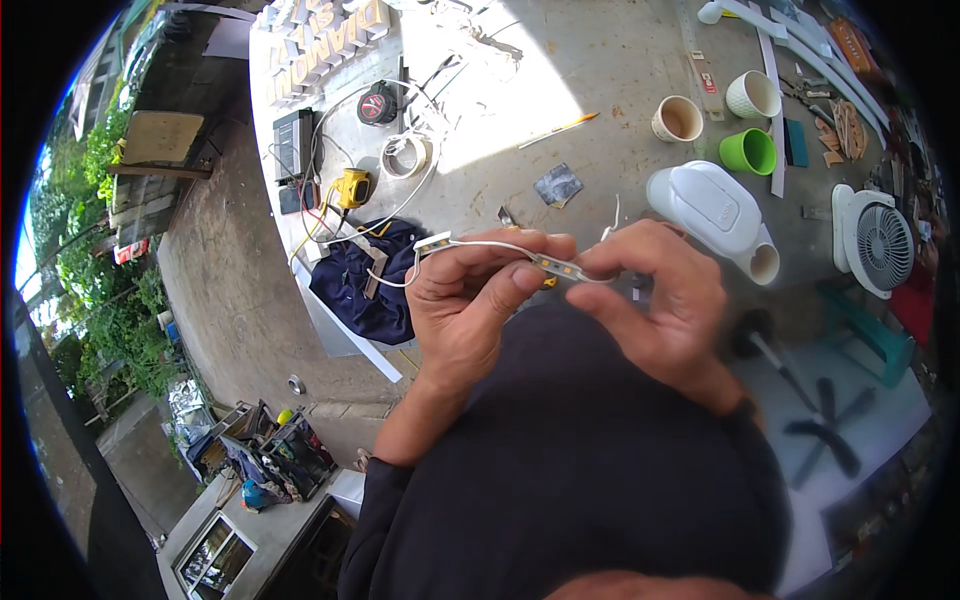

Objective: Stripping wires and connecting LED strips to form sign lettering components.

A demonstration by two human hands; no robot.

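Observation:
In front of my chest, my left hand [462,312] pinches a small LED module [556,266] between thumb and fingers. The module is a slim strip with yellowish LEDs on its face. From it a thin white wire [495,243] runs across my left fingers to a second LED module [434,243] by the index knuckle. My right hand [668,300] is curled at the module's right end, its fingertips closed around the wire there. Part of that wire is hidden behind the fingers.
On the table, dark blue cloth [365,285], a yellow tool [354,188], tape measure [377,104] and tape roll [404,156] lie left. A pencil [560,130] lies beyond. Right are cups [678,120], a green cup [748,152], white container [708,208] and fan [880,245].

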